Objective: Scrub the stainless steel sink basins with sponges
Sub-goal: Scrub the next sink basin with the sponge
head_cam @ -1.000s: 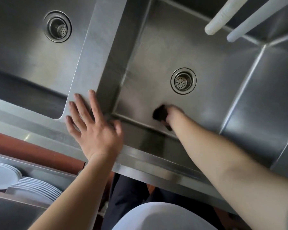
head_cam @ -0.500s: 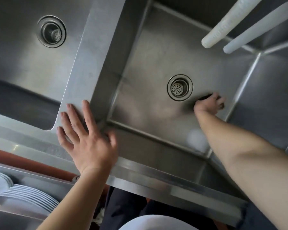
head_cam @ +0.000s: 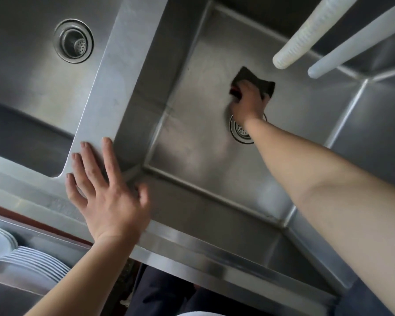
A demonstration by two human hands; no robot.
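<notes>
Soft, dim daylight gleams off the steel rim (head_cam: 114,71); edges warp, and the right hand (head_cam: 248,99) blurs.

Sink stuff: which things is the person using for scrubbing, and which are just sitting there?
Used for the job:
right hand
dark sponge
right basin
left hand, braced on the divider
left basin, also to be scrubbed

Just sitting there:
stacked white plates
two white tubes
</notes>
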